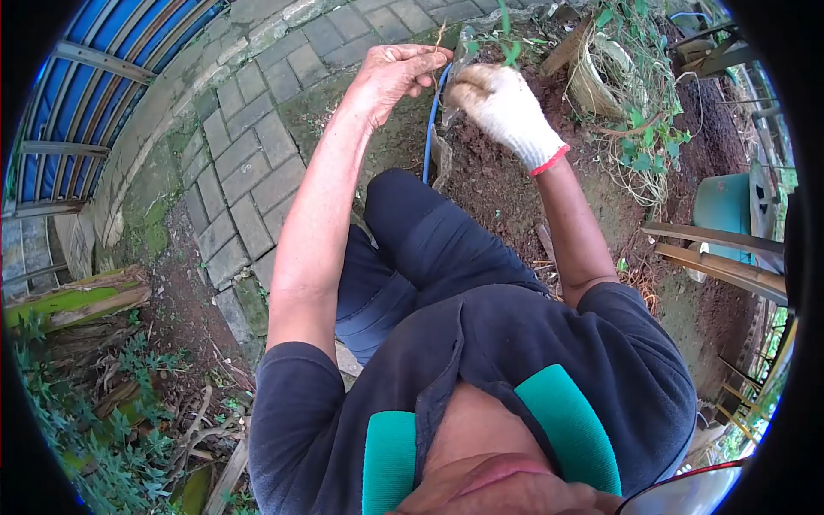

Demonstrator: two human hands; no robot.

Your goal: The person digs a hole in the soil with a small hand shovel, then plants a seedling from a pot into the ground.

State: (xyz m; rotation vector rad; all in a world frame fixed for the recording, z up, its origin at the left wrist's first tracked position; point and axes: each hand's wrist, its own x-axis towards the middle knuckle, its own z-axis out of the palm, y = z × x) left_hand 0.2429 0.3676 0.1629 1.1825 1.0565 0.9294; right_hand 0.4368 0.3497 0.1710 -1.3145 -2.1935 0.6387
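Observation:
My bare left hand (399, 75) is raised at the top middle, thumb and forefinger pinched on a thin brown stem (441, 36) that sticks up past the fingertips. Just to its right is my right hand (502, 107) in a white knitted glove with a red cuff. Its soiled fingers are curled in toward the left hand and slightly blurred; what they grip, if anything, I cannot tell. Green leaves (510, 47) show right above the glove. Below and between both hands runs a blue hose (431, 129) along the edge of the soil bed.
Grey paving bricks (249, 163) lie left of my legs. Brown soil (493, 184) is on the right, with a tipped pot (596, 77) full of dry roots and vines. A green bucket (724, 210) stands behind wooden poles (721, 268). Cut trunks (81, 300) and leafy plants lie lower left.

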